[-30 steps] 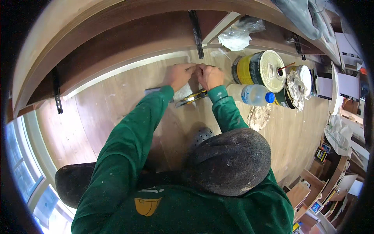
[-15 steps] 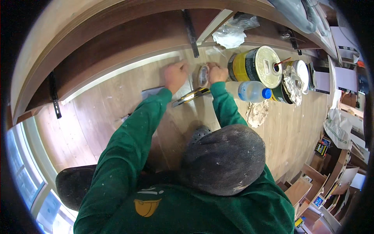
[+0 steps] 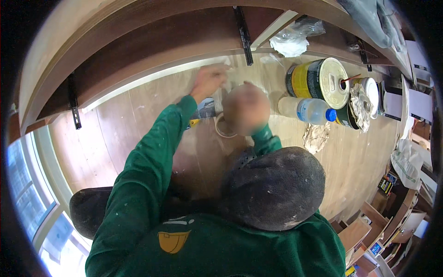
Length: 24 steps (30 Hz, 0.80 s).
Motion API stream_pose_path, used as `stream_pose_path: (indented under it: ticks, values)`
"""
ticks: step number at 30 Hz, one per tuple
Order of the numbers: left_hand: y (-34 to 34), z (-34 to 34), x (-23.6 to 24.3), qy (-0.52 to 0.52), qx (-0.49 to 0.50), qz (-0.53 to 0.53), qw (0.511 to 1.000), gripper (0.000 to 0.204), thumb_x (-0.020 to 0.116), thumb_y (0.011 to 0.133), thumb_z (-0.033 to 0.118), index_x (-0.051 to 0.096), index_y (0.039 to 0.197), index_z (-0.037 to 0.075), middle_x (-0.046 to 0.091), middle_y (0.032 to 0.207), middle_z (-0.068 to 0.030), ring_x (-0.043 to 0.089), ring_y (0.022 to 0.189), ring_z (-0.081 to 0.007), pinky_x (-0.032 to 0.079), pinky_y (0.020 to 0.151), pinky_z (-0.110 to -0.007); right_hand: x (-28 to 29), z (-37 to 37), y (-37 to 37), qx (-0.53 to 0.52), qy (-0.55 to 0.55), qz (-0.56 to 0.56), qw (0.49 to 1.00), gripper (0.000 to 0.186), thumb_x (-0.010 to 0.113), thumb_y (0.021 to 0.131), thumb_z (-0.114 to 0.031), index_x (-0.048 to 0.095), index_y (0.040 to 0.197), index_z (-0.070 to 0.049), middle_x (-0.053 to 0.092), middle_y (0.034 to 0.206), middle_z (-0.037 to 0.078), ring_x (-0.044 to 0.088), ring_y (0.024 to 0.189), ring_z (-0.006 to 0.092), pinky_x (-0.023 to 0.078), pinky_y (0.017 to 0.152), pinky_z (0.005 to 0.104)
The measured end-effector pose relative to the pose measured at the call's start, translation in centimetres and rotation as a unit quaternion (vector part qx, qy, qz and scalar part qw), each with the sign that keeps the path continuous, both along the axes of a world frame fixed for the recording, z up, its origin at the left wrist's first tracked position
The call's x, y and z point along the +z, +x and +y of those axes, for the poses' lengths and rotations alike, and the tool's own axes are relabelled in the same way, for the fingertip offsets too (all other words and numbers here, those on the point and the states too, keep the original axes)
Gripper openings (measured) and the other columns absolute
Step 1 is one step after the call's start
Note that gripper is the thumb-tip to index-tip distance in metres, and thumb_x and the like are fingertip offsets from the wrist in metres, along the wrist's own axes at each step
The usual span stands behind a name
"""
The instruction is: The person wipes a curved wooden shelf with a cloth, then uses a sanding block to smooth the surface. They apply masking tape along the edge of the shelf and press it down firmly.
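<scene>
My left hand is low over the floorboards beside the white strip under the wooden frame, its fingers stretched toward the right and apart. To its right, my right hand is smeared, so its fingers and grip cannot be made out. A roll of tape shows as a pale ring against the left side of that hand; whether it is held or only touched is hidden. Between my wrists lies a flat grey-blue piece. By my left cuff shows a yellow part of the utility knife, mostly covered.
Right of my hands lie a clear bottle with a blue cap and a yellow-and-black can on its side. Beyond them stand a white tub and crumpled, stained paper. A black metal rail hangs from the wooden frame.
My left hand's fingers have straightened. My right hand and the tape roll have come nearer to me. The knife now lies further left, by my left sleeve. The whole view has shifted slightly.
</scene>
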<state>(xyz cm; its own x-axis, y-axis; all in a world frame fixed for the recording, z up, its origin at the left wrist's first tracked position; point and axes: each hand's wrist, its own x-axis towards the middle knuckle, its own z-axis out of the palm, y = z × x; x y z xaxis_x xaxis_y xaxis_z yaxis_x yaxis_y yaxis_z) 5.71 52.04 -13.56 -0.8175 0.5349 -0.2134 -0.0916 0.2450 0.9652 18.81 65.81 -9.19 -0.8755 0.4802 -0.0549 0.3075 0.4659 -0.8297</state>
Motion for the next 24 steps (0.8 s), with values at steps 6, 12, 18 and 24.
stream_pose_path:
  ticks: [6,12,18,24]
  values:
    - [0.4,0.8,-0.7,-0.021,0.006,0.023,0.999,0.033,0.059,0.085,0.004,0.066,0.117,0.002,0.067,0.081,-0.0056,0.061,0.067,-0.0100,0.052,0.063,-0.024,-4.8,3.3,-5.1,0.037,0.173,0.045,0.983,0.036,0.064,0.083,-0.016,0.060,0.117,-0.003,0.062,0.112,0.022,0.059,0.101,0.0384,0.047,0.089,0.0475]
    - [-0.3,-1.9,-0.2,0.001,0.027,-0.006,1.000,0.034,0.058,0.086,0.002,0.064,0.120,0.001,0.067,0.085,-0.0058,0.062,0.072,-0.0104,0.052,0.063,-0.024,-7.0,5.1,-8.8,0.264,0.345,0.127,0.892,0.032,0.053,0.088,-0.021,0.062,0.113,-0.003,0.065,0.105,0.020,0.059,0.099,0.0385,0.046,0.091,0.0457]
    - [-0.1,-1.3,0.9,0.014,0.026,-0.019,0.999,0.033,0.058,0.087,0.002,0.063,0.119,0.000,0.066,0.087,-0.0052,0.061,0.071,-0.0102,0.051,0.062,-0.024,-9.8,10.6,-8.1,-0.057,0.309,0.036,0.949,0.034,0.058,0.079,-0.017,0.065,0.109,-0.003,0.067,0.100,0.021,0.061,0.101,0.0375,0.042,0.098,0.0463]
    - [0.6,0.7,-0.3,0.036,-0.010,-0.004,0.999,0.033,0.059,0.086,0.002,0.064,0.119,0.002,0.065,0.083,-0.0050,0.060,0.068,-0.0099,0.051,0.060,-0.024,-11.5,9.3,-6.8,0.114,0.359,0.121,0.918,0.037,0.050,0.088,-0.014,0.057,0.122,-0.002,0.060,0.116,0.027,0.054,0.109,0.0438,0.037,0.105,0.0481]
